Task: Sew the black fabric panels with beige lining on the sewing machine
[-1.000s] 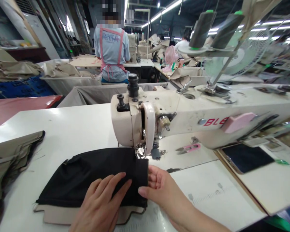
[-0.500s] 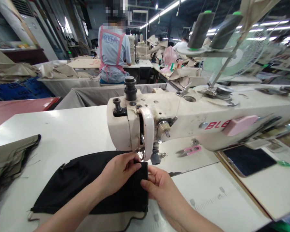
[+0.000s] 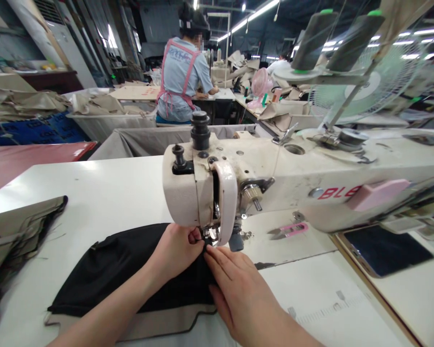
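A black fabric piece (image 3: 130, 258) lies on the white sewing table, with a beige, dark-edged panel (image 3: 159, 322) showing along its near side. It reaches up to the presser foot area of a sewing machine (image 3: 188, 197). My left hand (image 3: 181, 248) is closed in a pinch on the fabric's far edge, just left of the needle area. Stretched out flat, the fingers of my right hand (image 3: 238, 284) press on the fabric's right end, their tips close to the left fingertips. The needle itself is hidden behind the machine's white guard (image 3: 227, 202).
Pink-handled thread snips (image 3: 291, 230) lie on the machine bed. A phone (image 3: 386, 249) rests at the right. Stacked beige pieces with dark edges (image 3: 18, 246) lie at the left. Thread cones (image 3: 314, 41) stand above the machine. Ahead, a person in a pink-strapped apron (image 3: 183, 77) sits working.
My right hand has gone from pinching the fabric's right edge to lying flat over it, nearer the needle. My left hand has shifted slightly left and keeps its pinch. The view has turned slightly left.
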### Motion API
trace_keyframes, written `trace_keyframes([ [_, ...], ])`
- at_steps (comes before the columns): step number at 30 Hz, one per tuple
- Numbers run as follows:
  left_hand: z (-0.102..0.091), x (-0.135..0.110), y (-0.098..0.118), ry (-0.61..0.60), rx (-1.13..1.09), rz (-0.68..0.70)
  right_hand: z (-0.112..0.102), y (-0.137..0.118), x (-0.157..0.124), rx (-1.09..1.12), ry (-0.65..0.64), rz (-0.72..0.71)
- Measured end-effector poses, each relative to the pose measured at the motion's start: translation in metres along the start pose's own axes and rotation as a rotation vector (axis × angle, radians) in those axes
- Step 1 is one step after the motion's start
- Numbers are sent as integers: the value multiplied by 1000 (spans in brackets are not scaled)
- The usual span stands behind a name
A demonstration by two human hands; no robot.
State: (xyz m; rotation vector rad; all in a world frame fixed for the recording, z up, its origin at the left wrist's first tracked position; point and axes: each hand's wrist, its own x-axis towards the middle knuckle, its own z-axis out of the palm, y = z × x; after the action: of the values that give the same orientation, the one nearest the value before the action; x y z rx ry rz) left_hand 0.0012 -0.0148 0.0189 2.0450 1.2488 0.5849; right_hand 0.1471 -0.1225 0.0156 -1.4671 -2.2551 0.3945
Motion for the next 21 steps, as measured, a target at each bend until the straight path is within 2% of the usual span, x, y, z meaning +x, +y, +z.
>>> trace_keyframes([
  [8, -5, 8, 7, -15, 50, 3, 5, 0, 8, -25, 22, 19],
  [15, -5, 9, 1, 29, 50, 55, 14, 8, 5, -88, 91, -79],
  [21, -5, 19, -4, 115, 74, 92, 21, 10, 6, -109, 114, -50],
])
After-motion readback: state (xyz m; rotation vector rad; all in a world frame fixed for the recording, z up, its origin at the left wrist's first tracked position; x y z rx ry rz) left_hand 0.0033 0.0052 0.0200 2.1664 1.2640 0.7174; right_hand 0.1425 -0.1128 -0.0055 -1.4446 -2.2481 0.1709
